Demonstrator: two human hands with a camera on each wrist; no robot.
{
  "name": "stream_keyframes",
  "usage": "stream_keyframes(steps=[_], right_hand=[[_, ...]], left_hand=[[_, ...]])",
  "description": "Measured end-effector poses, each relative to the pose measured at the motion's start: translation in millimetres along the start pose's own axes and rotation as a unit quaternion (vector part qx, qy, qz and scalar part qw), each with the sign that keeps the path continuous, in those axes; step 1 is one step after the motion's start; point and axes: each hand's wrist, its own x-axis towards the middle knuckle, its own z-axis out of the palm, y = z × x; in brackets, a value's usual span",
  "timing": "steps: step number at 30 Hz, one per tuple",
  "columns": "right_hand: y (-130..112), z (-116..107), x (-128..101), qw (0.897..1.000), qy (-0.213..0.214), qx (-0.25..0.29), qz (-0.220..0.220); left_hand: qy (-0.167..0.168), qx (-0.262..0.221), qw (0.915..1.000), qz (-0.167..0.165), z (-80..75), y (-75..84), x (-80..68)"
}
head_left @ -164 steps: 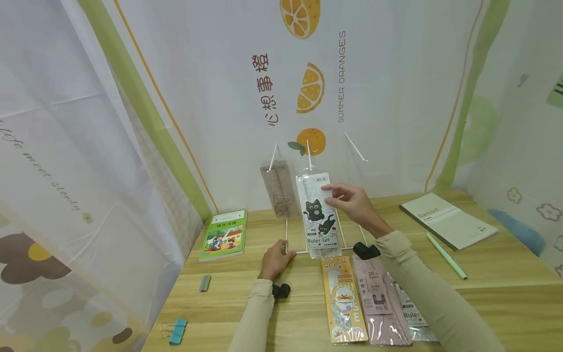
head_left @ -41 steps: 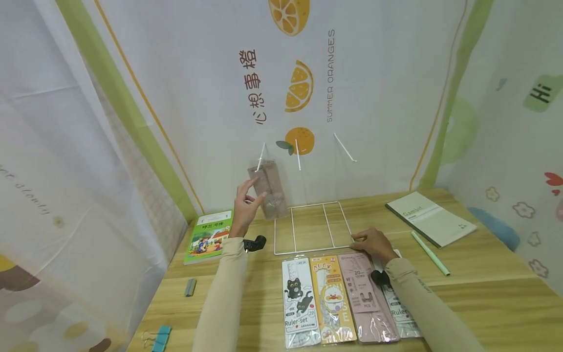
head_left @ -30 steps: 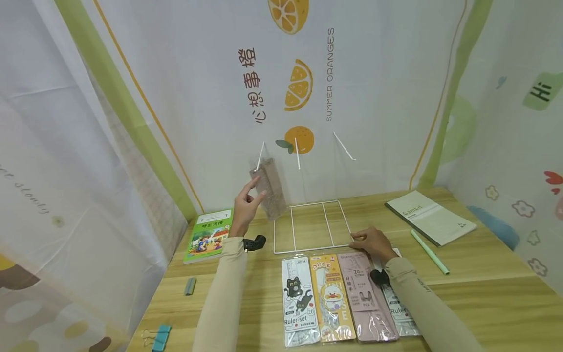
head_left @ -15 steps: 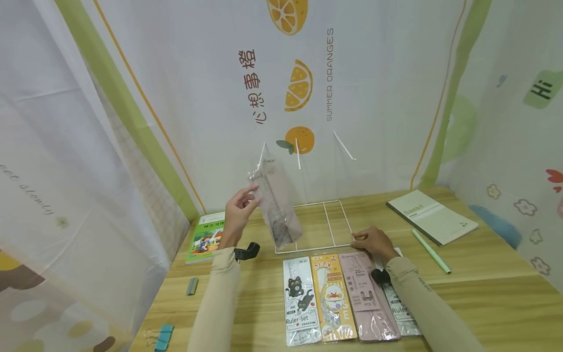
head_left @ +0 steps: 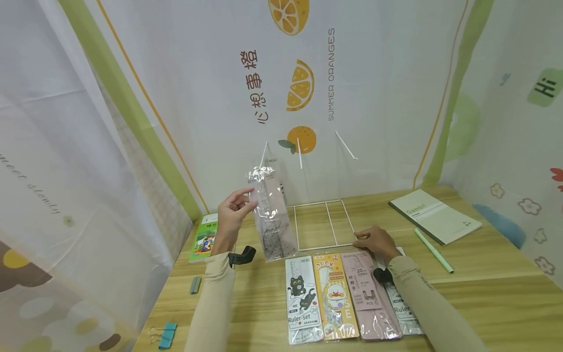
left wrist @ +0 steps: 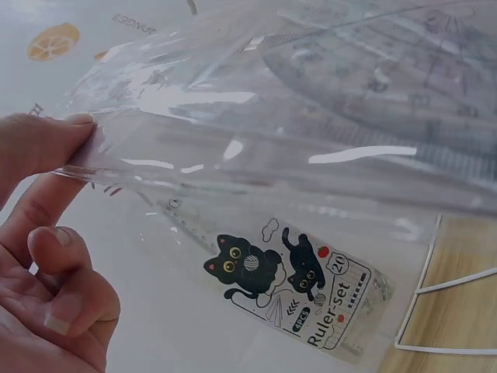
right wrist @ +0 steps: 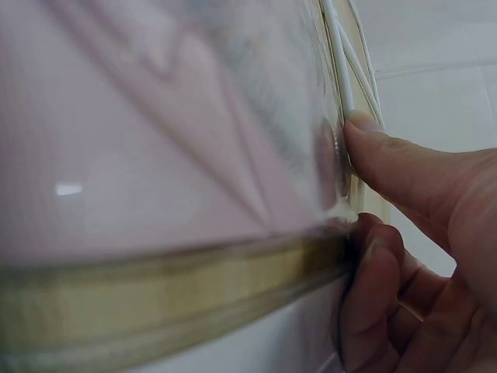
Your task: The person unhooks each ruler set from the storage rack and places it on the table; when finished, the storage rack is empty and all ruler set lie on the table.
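My left hand [head_left: 230, 217] pinches the edge of a pinkish ruler set [head_left: 274, 234] in a clear plastic sleeve, between thumb and index finger. The sleeve's top is at the tip of the left white hook [head_left: 264, 154]; whether it still touches the hook I cannot tell. Behind it, a cat-print ruler set [left wrist: 299, 284] shows in the left wrist view. My right hand [head_left: 378, 242] grips the front right corner of the white wire rack [head_left: 336, 245]; its thumb presses the wire in the right wrist view.
Before the rack lie ruler packs: a cat one [head_left: 302, 298], a duck one [head_left: 336, 303], a pink one [head_left: 374, 313] and another partly under my right arm. A green book [head_left: 204, 239], notebook [head_left: 435, 215], green pen [head_left: 434, 250], grey block [head_left: 195, 285] and blue binder clip [head_left: 167, 336] surround them.
The cat pack that my right hand held at the middle hook now lies on the table. My right hand now holds the rack, while my left hand has drawn the pinkish set forward along the left hook.
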Motion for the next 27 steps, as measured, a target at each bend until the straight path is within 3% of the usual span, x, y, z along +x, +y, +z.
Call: stream_keyframes(steps=[5, 8, 10, 13, 17, 21, 27], right_hand=[[1, 0, 0, 1.0, 0.001, 0.009, -0.004], [1, 1, -1, 1.0, -0.001, 0.017, 0.001], [1, 2, -1, 1.0, -0.001, 0.018, 0.002], [2, 1, -1, 1.0, 0.005, 0.014, 0.0], [2, -1, 0, 1.0, 0.004, 0.019, -0.002], [1, -3, 0, 1.0, 0.0, 0.017, 0.002], [1, -1, -1, 1.0, -0.003, 0.014, 0.004]], left_hand=[[-0.017, 0.008, 0.9992, -0.035, -5.6, 5.1, -10.4], [-0.029, 0.027, 0.995, -0.092, -13.2, 2.9, -23.8], [-0.042, 0.044, 0.9883, -0.14, -18.5, -2.8, -34.6], [-0.072, 0.069, 0.9715, -0.215, -25.7, -18.1, -53.0], [-0.102, 0.091, 0.9516, -0.275, -33.9, -42.7, -78.6], [-0.094, 0.096, 0.9422, -0.307, -37.4, -63.0, -96.8], [-0.054, 0.105, 0.9363, -0.331, -33.0, -80.6, -110.3]])
